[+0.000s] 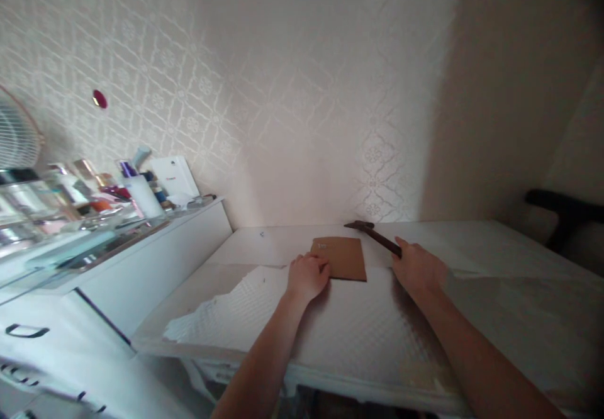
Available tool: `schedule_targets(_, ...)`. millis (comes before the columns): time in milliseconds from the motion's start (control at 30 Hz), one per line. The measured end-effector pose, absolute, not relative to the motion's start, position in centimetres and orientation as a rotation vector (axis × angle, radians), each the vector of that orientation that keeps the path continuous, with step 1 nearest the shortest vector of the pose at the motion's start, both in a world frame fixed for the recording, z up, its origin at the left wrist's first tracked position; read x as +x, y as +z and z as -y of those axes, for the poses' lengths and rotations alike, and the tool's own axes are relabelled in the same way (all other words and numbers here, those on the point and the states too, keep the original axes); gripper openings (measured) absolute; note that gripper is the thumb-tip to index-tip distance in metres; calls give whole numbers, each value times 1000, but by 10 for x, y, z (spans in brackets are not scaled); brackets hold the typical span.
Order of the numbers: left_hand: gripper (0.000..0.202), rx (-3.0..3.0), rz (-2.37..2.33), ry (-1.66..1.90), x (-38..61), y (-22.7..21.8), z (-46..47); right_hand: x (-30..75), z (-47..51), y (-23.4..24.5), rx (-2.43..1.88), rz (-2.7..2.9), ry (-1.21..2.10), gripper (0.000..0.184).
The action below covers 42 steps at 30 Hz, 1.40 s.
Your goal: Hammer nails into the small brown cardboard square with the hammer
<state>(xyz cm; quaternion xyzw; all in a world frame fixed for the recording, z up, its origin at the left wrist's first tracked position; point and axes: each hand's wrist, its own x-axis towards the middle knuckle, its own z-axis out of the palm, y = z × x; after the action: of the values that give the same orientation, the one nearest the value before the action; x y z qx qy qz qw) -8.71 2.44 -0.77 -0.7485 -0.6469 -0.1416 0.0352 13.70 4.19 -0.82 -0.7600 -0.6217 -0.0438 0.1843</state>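
Note:
A brown square board [345, 258] lies flat on a white table [495, 262], partly on a white textured sheet [264, 318]. My left hand [307, 275] rests at the board's left edge, fingers curled against it. My right hand [418, 268] is closed round the handle of a dark hammer [372, 233], whose head lies on the table just behind the board's far right corner.
A white cabinet [155, 262] stands to the left, its top crowded with bottles and cosmetics [136, 192], and a fan [16, 136] sits at the far left. A patterned wall rises right behind the table. A dark chair arm [564, 208] shows at the right.

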Motion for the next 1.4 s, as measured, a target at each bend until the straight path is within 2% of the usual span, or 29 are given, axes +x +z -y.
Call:
schedule_targets(167,31,-2301,2012,-414,-85,-5,-21,140,-42,-16,-2184,1768,-160,35)
schedule_targets(300,30,-2217,2037,-547,-83,-6,-24,134,-44,-22,-2091,1774,-401,34)
schedule_targets(400,28,-2065,2146,-765,-83,-5,-33,120,-50,-29,-1752,1939,-415,43)
schedule_targets(533,26,-2029,2174,-918,-96,2,-56,101,-60,-49,-1288,2257,-208,51)
schedule_targets(700,29,-1911,2272,-779,-152,7,-101,99,-62,-63,-1262,2318,-34,47)
schedule_targets(1000,31,-1603,2651,-558,-285,3,-167,100,-58,-58,-1284,2277,-9,45)
schedule_targets(1400,21,-1606,2709,-510,-295,-11,-185,101,-57,-57,-1290,2256,10,44)
